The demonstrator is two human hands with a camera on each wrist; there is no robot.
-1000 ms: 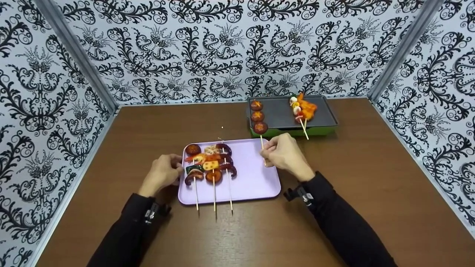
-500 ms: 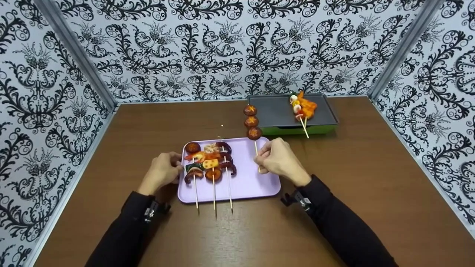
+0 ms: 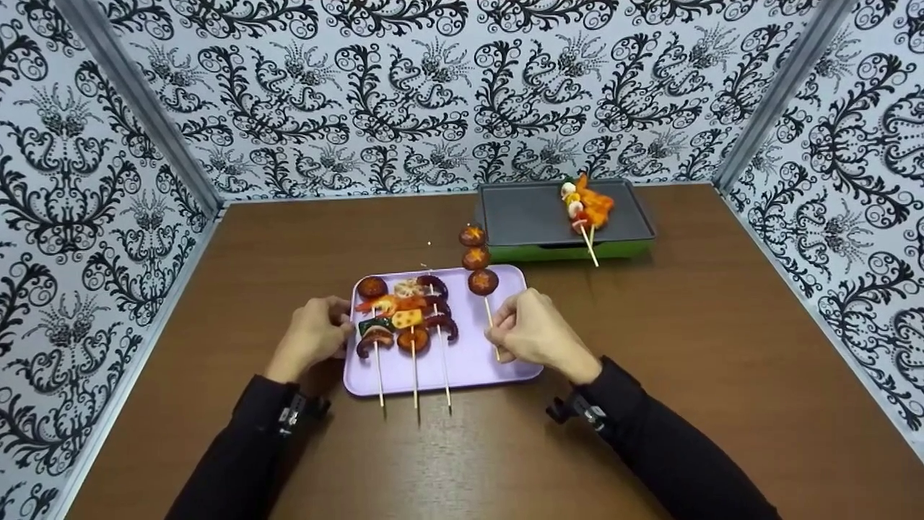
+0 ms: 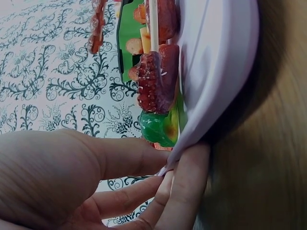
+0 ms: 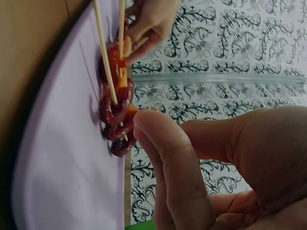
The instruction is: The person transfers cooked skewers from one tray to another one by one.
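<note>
My right hand (image 3: 540,332) pinches the thin stick of a skewer with three round brown mushrooms (image 3: 483,282), each marked with a star-shaped cut. This mushroom skewer hangs over the right part of a lilac tray (image 3: 469,365), its top mushroom beyond the far rim. At the tray's left end, my left hand (image 3: 307,338) grips the rim (image 4: 194,127), thumb above and fingers below. Several skewers lie side by side on the tray's left half, among them a dark red octopus-tentacle skewer (image 3: 442,328) and one with a yellow spotted piece (image 3: 407,318). Their sticks overhang the near rim.
Behind the tray stands a green tabletop grill (image 3: 563,250) with a dark grey plate. On its right side lie a skewer of mixed pieces (image 3: 575,209) and an orange skewer (image 3: 598,206), their sticks crossing. Patterned walls (image 3: 404,94) enclose the brown table (image 3: 722,347).
My right hand has brought the mushroom skewer off the grill's left side, toward me and leftward, until it is over the tray. My left hand has stayed at the tray's rim.
</note>
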